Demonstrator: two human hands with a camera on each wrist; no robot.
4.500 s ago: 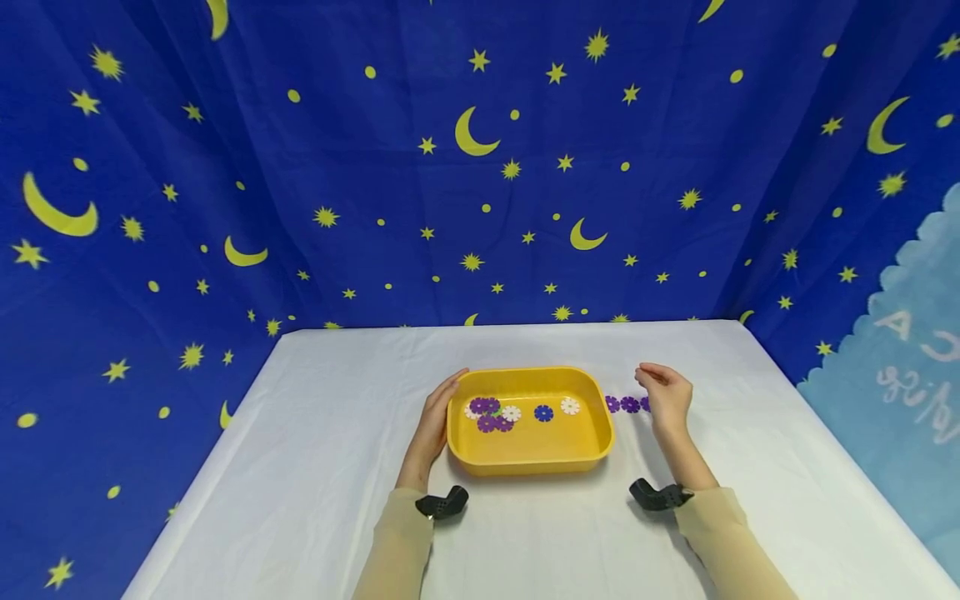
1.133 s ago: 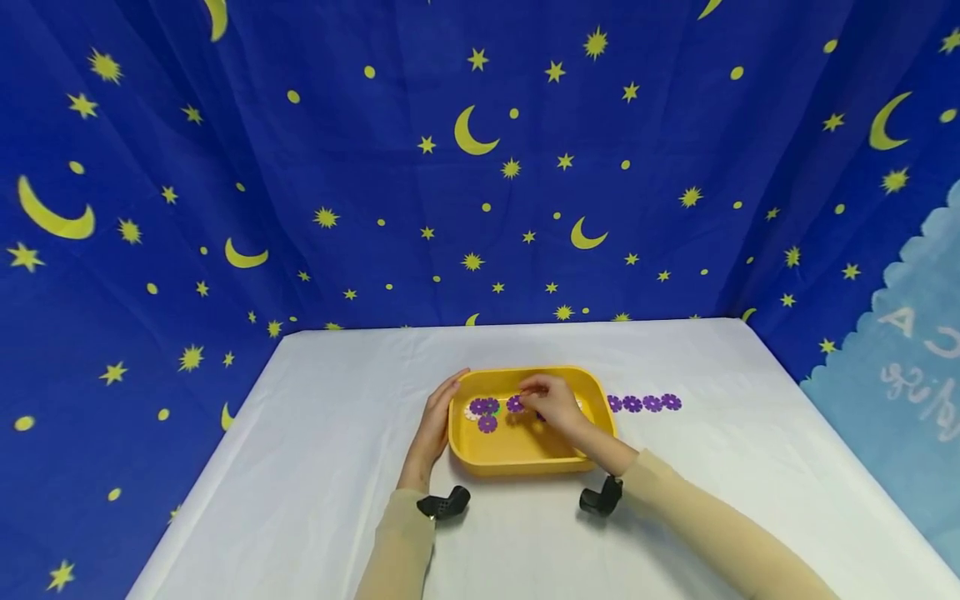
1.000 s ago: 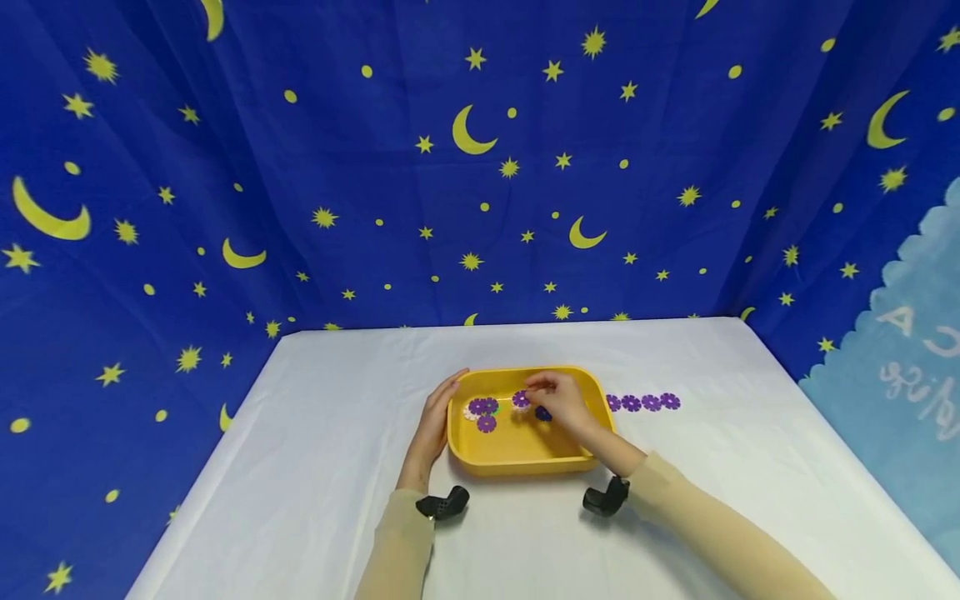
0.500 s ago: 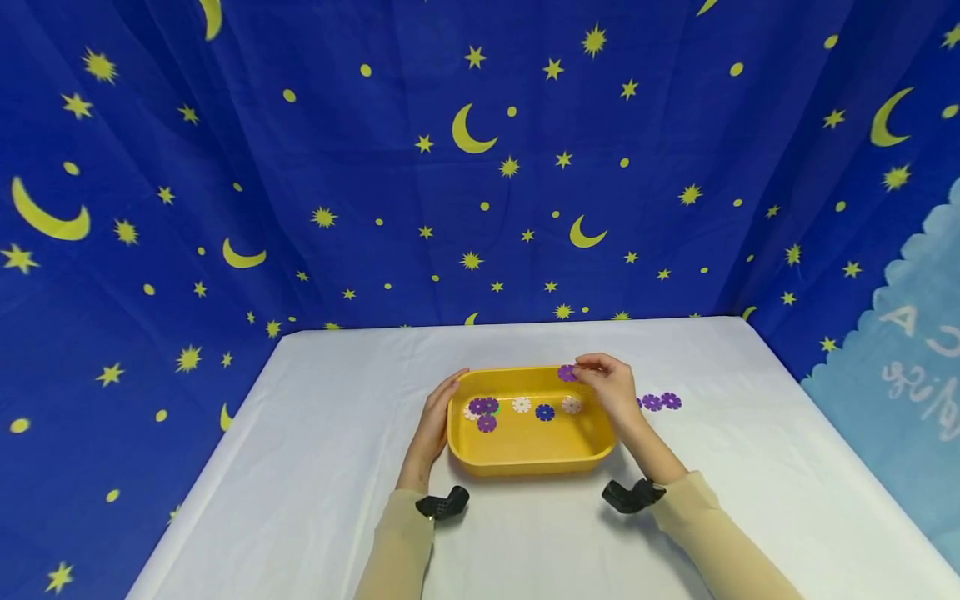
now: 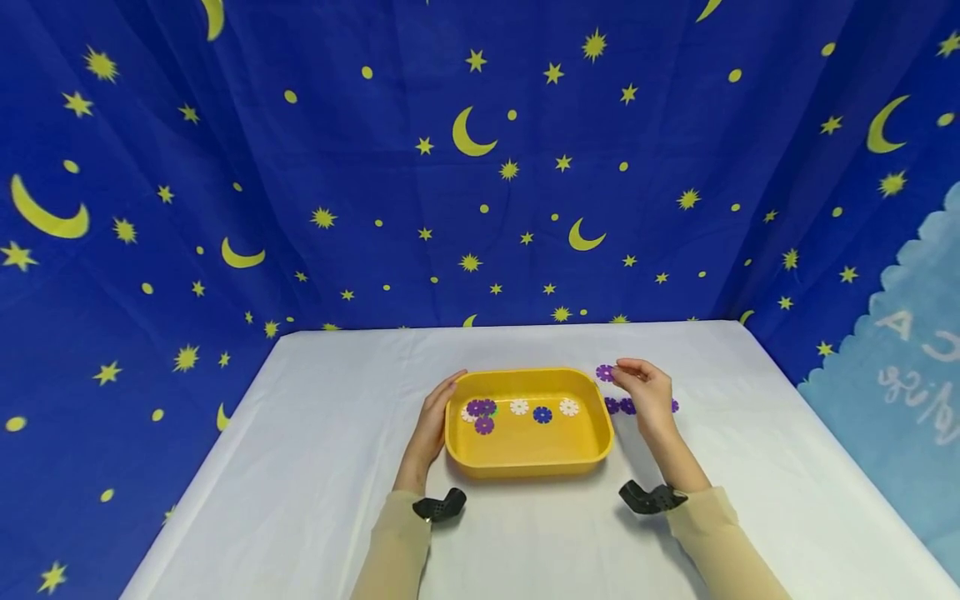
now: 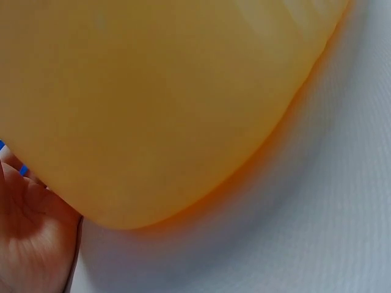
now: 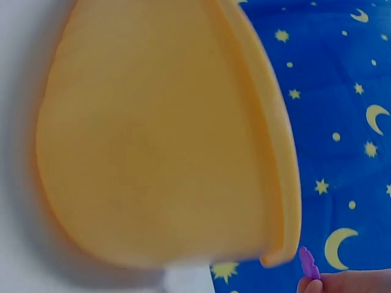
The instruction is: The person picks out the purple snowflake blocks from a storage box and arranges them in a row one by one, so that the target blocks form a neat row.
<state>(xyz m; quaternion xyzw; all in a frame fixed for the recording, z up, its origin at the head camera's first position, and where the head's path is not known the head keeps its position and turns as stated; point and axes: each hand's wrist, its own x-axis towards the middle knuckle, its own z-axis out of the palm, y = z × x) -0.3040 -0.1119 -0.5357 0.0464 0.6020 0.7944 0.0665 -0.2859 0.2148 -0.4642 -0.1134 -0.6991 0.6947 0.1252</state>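
Purple flower disc (image 5: 604, 373) pinched in right hand (image 5: 651, 397), toward the table's (image 5: 300, 467) right edge; left hand (image 5: 431, 421) straight-fingered against yellow tray (image 5: 525, 469).

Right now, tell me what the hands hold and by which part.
The right hand pinches a purple flower disc by its edge; the left hand rests against the outside of the yellow tub.

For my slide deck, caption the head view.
Left hand resting against a yellow tray, right hand pinching a purple flower disc near a row of purple discs.
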